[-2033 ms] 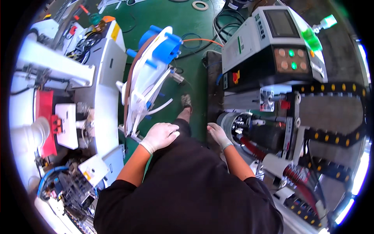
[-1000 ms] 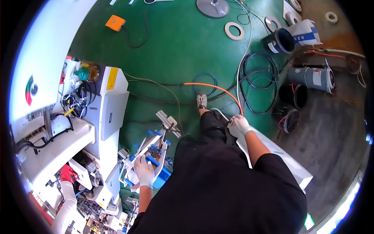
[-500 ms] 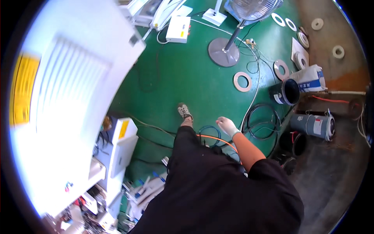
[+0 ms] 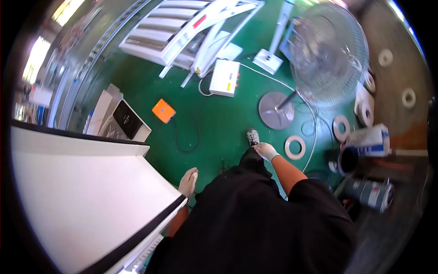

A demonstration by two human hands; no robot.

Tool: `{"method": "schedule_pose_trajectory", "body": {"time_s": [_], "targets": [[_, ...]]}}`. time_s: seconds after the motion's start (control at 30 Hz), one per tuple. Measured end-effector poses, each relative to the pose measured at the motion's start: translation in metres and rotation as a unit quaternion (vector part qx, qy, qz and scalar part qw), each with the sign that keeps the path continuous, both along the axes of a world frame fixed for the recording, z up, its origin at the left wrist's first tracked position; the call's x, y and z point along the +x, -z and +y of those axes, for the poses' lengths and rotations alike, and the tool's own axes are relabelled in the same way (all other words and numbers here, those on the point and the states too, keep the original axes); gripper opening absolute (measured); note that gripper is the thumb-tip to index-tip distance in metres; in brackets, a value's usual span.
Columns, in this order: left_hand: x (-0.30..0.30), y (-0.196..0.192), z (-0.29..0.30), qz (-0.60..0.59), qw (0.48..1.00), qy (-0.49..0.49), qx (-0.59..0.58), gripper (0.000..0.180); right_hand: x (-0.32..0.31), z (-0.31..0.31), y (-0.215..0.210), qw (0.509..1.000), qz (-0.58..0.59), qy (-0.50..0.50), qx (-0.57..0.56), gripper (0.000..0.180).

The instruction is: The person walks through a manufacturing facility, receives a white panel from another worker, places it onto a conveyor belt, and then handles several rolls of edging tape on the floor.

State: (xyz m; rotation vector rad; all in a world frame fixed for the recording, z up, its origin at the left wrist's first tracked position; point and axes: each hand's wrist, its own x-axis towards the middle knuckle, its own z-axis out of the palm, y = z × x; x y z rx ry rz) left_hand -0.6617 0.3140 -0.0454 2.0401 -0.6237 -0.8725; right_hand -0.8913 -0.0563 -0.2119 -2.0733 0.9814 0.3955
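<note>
My left hand, in a pale glove, hangs beside the black-trimmed edge of a large white panel on the left. Its fingers point forward and look fairly straight, with nothing seen in them. A gap to the panel's corner cannot be made out. My right hand, gloved too, hangs in front of my right leg, just above the shoe. Its fingers are curled in loosely and no object shows in them.
A pedestal fan stands ahead right, its round base on the green floor. Near it lie a flat ring and a black bucket. An orange pedal-like box with a cable, a white control box and a roller table lie ahead.
My view has swung leftward and I have stepped forward, nearer the fan. My left hand has come into sight by the white panel. The right hand stays low and curled.
</note>
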Motion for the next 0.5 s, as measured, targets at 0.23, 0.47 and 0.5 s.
{"method": "schedule_pose_trajectory", "body": {"time_s": [0.23, 0.47, 0.5], "targets": [[-0.040, 0.131, 0.054, -0.048, 0.956, -0.054, 0.283, 0.034, 0.152, -0.164, 0.008, 0.995, -0.087, -0.043, -0.014, 0.035], [-0.116, 0.103, 0.040, -0.089, 0.953, -0.111, 0.267, 0.022, 0.351, -0.214, 0.044, 0.970, -0.201, -0.084, 0.103, 0.021], [-0.119, 0.106, 0.017, -0.086, 0.951, -0.133, 0.267, 0.022, 0.382, -0.207, 0.048, 0.967, -0.186, -0.056, 0.167, 0.022]]}}
